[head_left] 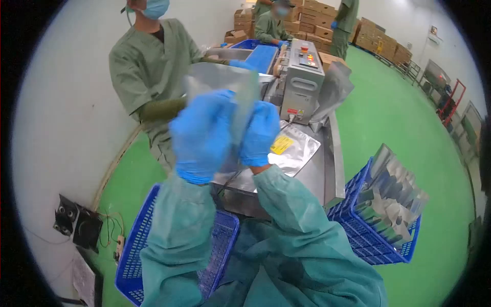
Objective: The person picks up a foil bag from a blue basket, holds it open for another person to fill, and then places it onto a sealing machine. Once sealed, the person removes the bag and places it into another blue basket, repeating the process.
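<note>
A silvery foil pouch [209, 77], blurred by motion, is held up in front of me above the table's near end. My left hand [202, 135], in a blue glove, is closed on its lower left part. Gloved the same way, my right hand [260, 133] grips the pouch's right side, its fingertips partly hidden. Below my right hand, another foil pouch with a yellow label [281, 145] lies flat on the metal table [335, 169].
Beyond stands a grey machine [303, 77] with a blue belt [262, 57]. A blue crate of foil pouches [394, 204] is at right, another blue crate [225, 245] beneath my arms. A co-worker [153, 71] stands at left; others work behind, near stacked cartons [317, 25].
</note>
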Demonstrator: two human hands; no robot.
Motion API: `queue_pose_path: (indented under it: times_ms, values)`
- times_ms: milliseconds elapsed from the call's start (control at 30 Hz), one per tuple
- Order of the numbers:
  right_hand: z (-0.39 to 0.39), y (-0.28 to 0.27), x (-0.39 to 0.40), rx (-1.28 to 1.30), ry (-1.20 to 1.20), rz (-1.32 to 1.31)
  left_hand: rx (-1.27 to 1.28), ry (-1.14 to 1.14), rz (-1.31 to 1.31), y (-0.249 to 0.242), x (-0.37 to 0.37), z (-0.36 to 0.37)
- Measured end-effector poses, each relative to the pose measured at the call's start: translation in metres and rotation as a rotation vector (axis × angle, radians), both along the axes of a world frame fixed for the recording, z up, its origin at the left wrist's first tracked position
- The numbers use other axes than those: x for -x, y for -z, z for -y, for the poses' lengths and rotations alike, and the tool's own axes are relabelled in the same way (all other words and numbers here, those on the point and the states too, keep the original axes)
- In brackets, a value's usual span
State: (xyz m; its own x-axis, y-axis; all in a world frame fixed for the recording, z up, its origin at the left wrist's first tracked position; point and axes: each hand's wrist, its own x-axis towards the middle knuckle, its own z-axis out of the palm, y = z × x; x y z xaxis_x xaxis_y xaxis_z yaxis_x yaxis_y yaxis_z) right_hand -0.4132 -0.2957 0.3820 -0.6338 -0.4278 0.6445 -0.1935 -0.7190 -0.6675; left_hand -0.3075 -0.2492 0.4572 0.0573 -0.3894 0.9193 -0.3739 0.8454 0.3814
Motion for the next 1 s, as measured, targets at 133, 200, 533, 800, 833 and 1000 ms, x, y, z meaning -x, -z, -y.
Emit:
queue_pose_path:
  times_ms: [133, 200, 533, 800, 833, 1000]
  values:
    - [0.009, 0.085, 0.034, -0.120, -0.124, 0.135, -0.172, 0.124, -0.017, 0.084, -0.002, 0.022]
    - [0.017, 0.105, 0.052, -0.233, -0.038, 0.065, -0.257, 0.179, -0.249, 0.132, -0.006, 0.063]
    - [0.003, 0.092, 0.062, -0.383, -0.122, -0.173, -0.773, 0.379, -0.260, 0.149, 0.013, 0.121]
    - [0.005, 0.093, 0.080, -0.330, 0.025, -0.163, -0.599, 0.381, -0.793, 0.178, -0.013, 0.153]
    - [0.006, 0.092, 0.080, -0.375, 0.083, -0.261, -0.624, 0.371, -0.871, 0.173, -0.022, 0.150]
    - [0.025, 0.108, 0.097, -0.359, 0.138, -0.551, -0.245, -0.451, 0.122, 0.201, -0.053, 0.160]
